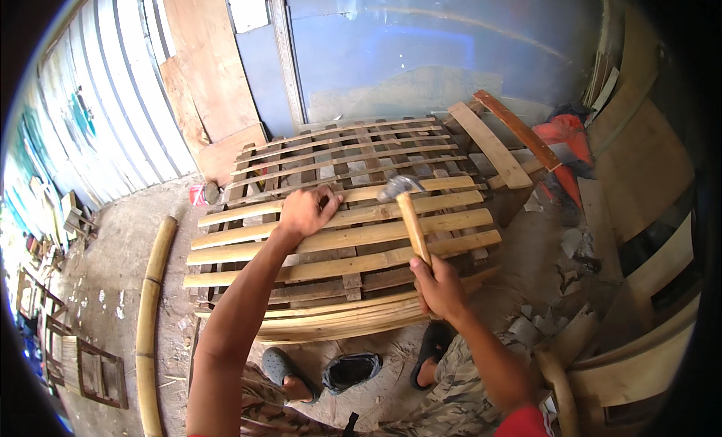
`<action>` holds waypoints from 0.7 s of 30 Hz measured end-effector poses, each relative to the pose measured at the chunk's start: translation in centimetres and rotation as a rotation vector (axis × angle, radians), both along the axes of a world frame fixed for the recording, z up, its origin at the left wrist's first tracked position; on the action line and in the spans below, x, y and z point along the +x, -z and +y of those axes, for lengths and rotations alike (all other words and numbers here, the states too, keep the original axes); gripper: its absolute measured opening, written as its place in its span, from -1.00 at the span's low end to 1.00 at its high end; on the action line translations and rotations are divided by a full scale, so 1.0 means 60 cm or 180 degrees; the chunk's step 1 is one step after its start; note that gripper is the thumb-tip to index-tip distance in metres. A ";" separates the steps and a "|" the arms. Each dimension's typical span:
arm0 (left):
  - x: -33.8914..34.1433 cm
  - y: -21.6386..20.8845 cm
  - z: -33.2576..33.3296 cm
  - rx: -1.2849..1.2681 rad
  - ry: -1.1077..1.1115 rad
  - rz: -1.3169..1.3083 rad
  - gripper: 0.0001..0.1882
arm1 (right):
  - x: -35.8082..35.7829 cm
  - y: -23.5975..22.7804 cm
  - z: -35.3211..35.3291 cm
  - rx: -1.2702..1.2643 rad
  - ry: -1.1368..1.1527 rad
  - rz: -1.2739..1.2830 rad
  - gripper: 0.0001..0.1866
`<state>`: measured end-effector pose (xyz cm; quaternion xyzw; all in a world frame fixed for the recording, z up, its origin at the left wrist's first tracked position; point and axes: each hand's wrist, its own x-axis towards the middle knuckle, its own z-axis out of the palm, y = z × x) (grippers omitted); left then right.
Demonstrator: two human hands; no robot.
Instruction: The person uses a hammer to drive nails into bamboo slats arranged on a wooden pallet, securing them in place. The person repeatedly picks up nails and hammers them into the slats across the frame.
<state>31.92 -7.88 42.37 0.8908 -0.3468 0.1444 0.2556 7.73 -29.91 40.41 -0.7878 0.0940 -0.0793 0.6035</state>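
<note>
My right hand (441, 288) is closed round the wooden handle of a claw hammer (413, 225). Its metal head is over the far slats, to the right of my other hand. My left hand (304, 213) rests on the pale bamboo slats (353, 264) with fingers bent in a pinch; what they hold, if anything, is too small to make out. These slats lie side by side across a dark wooden pallet frame (352, 286). Farther back, thinner strips (353, 153) cross the same frame with wider gaps. A stack of bamboo strips (342, 322) sits along the near side.
A long bamboo pole (149, 317) lies on the floor at left. Two boards (492, 147) rest at the far right, near red cloth (564, 136). Between my feet is a black bag or container (352, 371). Curved wooden pieces (639, 362) crowd the right; a blue wall (444, 46) stands behind.
</note>
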 end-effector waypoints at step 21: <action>-0.005 -0.082 -0.032 0.1067 -0.0497 0.2962 -0.21 | -0.058 -0.078 -0.024 0.1723 -0.0088 0.0123 -0.67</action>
